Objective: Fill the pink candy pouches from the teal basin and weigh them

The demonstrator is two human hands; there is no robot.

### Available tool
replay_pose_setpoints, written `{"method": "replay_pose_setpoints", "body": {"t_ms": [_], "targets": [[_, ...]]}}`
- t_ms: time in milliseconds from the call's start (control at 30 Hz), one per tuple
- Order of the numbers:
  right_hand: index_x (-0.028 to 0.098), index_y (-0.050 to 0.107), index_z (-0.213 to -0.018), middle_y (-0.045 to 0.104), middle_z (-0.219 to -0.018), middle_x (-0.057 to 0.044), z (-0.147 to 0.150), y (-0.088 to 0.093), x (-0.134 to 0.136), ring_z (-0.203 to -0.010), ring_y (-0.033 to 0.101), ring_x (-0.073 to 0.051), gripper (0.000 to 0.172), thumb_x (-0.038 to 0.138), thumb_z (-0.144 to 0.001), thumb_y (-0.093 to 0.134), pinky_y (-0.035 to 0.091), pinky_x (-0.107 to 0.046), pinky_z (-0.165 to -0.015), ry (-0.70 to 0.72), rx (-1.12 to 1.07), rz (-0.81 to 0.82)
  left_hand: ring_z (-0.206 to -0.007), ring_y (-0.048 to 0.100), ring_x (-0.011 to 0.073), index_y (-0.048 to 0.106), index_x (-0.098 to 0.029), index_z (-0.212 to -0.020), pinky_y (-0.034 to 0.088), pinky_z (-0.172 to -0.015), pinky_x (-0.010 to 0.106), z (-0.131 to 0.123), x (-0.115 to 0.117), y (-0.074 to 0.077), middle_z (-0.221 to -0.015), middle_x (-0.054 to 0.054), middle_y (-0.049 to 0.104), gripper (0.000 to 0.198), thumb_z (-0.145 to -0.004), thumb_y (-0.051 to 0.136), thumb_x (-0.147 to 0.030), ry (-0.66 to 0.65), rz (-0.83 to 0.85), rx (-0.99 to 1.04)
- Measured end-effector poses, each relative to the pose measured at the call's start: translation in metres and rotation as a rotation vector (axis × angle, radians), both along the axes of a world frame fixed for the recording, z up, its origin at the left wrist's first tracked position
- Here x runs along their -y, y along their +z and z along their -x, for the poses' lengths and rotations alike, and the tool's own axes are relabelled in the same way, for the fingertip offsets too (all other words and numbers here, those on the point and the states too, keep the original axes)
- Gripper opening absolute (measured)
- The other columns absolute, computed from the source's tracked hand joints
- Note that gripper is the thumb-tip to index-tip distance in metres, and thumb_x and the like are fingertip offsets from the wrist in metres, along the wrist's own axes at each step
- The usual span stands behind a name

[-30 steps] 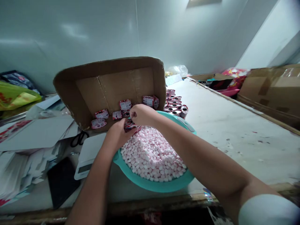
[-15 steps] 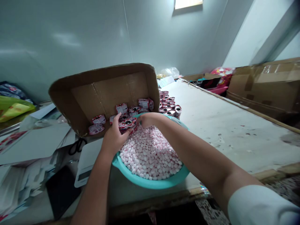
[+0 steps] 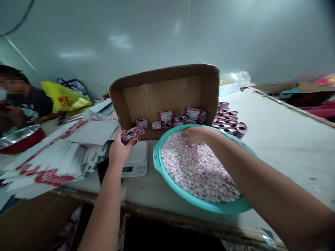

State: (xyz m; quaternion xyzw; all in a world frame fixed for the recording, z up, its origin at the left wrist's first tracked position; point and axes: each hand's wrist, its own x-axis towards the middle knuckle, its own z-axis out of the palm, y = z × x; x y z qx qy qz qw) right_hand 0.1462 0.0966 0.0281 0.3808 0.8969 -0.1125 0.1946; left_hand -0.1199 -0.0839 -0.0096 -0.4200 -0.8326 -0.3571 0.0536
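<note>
One packet (image 3: 131, 136), one basin (image 3: 220, 208) of pellets (image 3: 188, 167).
Packet glossy, printed, clamped in left hand (image 3: 118, 149) near one flat scale (image 3: 140, 153); right hand (image 3: 195, 135), closure indeterminable, among uncounted rounded pellets; basin round, teal, by front edge of table (image 3: 142, 190).

Smooth plastic forms the basin (image 3: 217, 208) at five o'clock; matt cardboard, the carton (image 3: 157, 97) at twelve; the packet (image 3: 131, 135) at nine looks glossy, the wall (image 3: 157, 35) shiny.

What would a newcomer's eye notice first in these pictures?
Probably the turquoise basin just right of centre, filled with pinkish-white pieces, the right hand among them. Behind it, an open cardboard box holds red packs. Left of the basin, the left hand holds another pack near a white scale.
</note>
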Motion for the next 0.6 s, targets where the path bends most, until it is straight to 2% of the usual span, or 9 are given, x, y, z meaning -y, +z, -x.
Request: {"method": "replay_pose_setpoints", "body": {"t_ms": [100, 167, 233, 300, 367, 400, 467, 533, 600], "targets": [[0.015, 0.057, -0.123, 0.062, -0.102, -0.005, 0.001, -0.004, -0.002, -0.082, 0.062, -0.016, 0.033, 0.032, -0.096, 0.064, 0.056, -0.032, -0.073, -0.011, 0.026, 0.008, -0.094, 0.07, 0.0325, 0.061, -0.018, -0.119, 0.054, -0.086, 0.044, 0.014, 0.011, -0.014, -0.104, 0.014, 0.072, 0.049, -0.077, 0.073, -0.04, -0.082, 0.124, 0.126], [0.015, 0.057, -0.124, 0.062, -0.102, -0.004, 0.001, -0.005, -0.002, -0.08, 0.061, -0.016, 0.033, 0.032, -0.096, 0.063, 0.056, -0.032, -0.072, -0.025, 0.027, 0.001, -0.103, 0.068, 0.0307, 0.059, -0.016, -0.121, 0.053, -0.092, 0.042, 0.012, 0.019, -0.023, -0.112, 0.016, 0.07, 0.054, -0.074, 0.076, -0.036, -0.115, 0.119, 0.147], [0.015, 0.056, -0.125, 0.062, -0.101, -0.004, 0.001, -0.006, -0.001, -0.079, 0.06, -0.015, 0.034, 0.03, -0.095, 0.064, 0.054, -0.031, -0.071, -0.029, 0.019, -0.012, -0.118, 0.061, 0.029, 0.054, -0.015, -0.127, 0.047, -0.104, 0.041, 0.004, 0.035, -0.034, -0.122, 0.017, 0.065, 0.062, -0.075, 0.077, -0.039, -0.077, -0.055, 0.09], [0.015, 0.055, -0.125, 0.062, -0.101, -0.005, 0.0, -0.006, -0.001, -0.078, 0.059, -0.015, 0.037, 0.024, -0.091, 0.066, 0.051, -0.028, -0.068, -0.027, 0.007, -0.018, -0.12, 0.058, 0.026, 0.054, -0.016, -0.123, 0.043, -0.108, 0.042, -0.005, 0.063, -0.052, -0.117, 0.014, 0.064, 0.053, -0.081, 0.071, -0.043, 0.025, -0.388, -0.012], [0.015, 0.055, -0.125, 0.063, -0.101, -0.005, 0.0, -0.007, -0.002, -0.078, 0.058, -0.015, 0.043, 0.017, -0.084, 0.067, 0.046, -0.025, -0.064, -0.028, -0.008, -0.021, -0.093, 0.064, 0.0194, 0.056, -0.016, -0.111, 0.051, -0.094, 0.038, -0.012, 0.101, -0.082, -0.097, 0.007, 0.062, 0.036, -0.087, 0.063, -0.041, 0.204, -0.683, -0.05], [0.016, 0.056, -0.125, 0.064, -0.101, -0.006, 0.0, -0.007, -0.002, -0.078, 0.058, -0.016, 0.045, 0.015, -0.081, 0.067, 0.043, -0.025, -0.062, -0.032, -0.013, -0.021, -0.081, 0.062, 0.0168, 0.055, -0.016, -0.107, 0.054, -0.082, 0.034, -0.014, 0.123, -0.102, -0.091, 0.004, 0.058, 0.035, -0.086, 0.063, -0.042, 0.316, -0.75, -0.038], [0.017, 0.057, -0.122, 0.064, -0.101, -0.006, 0.001, -0.008, -0.003, -0.08, 0.059, -0.017, 0.046, 0.012, -0.077, 0.066, 0.039, -0.024, -0.06, -0.042, -0.019, -0.024, -0.076, 0.058, 0.0164, 0.053, -0.018, -0.103, 0.053, -0.074, 0.033, -0.016, 0.166, -0.144, -0.088, 0.002, 0.054, 0.033, -0.083, 0.065, -0.042, 0.39, -0.666, -0.008], [0.017, 0.058, -0.12, 0.064, -0.099, -0.005, 0.001, -0.01, -0.002, -0.079, 0.058, -0.018, 0.045, 0.011, -0.076, 0.065, 0.037, -0.024, -0.059, -0.048, -0.019, -0.025, -0.083, 0.057, 0.0206, 0.055, -0.018, -0.093, 0.051, -0.082, 0.04, -0.015, 0.199, -0.185, -0.088, 0.004, 0.054, 0.026, -0.08, 0.067, -0.038, 0.407, -0.552, -0.015], [0.016, 0.057, -0.121, 0.064, -0.095, -0.005, 0.002, -0.011, -0.002, -0.075, 0.057, -0.017, 0.045, 0.01, -0.077, 0.064, 0.035, -0.024, -0.058, -0.05, -0.022, -0.021, -0.088, 0.057, 0.0247, 0.055, -0.019, -0.088, 0.051, -0.086, 0.046, -0.012, 0.216, -0.217, -0.088, 0.006, 0.054, 0.019, -0.086, 0.057, -0.038, 0.353, -0.264, -0.044]]}}
